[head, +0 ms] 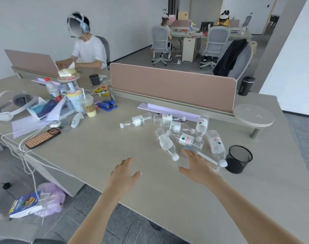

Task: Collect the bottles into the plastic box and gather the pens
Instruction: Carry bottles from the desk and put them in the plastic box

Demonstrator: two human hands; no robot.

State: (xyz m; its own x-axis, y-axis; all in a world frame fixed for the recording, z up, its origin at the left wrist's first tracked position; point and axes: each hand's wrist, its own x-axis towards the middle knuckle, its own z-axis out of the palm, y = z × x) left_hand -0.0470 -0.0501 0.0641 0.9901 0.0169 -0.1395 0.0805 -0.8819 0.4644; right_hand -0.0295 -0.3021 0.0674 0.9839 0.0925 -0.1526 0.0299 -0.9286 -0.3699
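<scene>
- Bottles (165, 141) lie scattered on their sides on the surface (97, 152), near the divider.
- Left hand (125, 175) hovers spread wide, holding nothing.
- Right hand (197, 166) is splayed too, empty, fingertips close to the nearest bottles.
- Mesh cup (239, 159) stands just right.

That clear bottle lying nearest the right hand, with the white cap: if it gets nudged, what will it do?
The bottle lies on its side on the flat desk, so it would probably roll. It looks clear and possibly empty, so likely light and easy to skid. Its thin plastic may dent under a firm squeeze from the right hand.
</scene>
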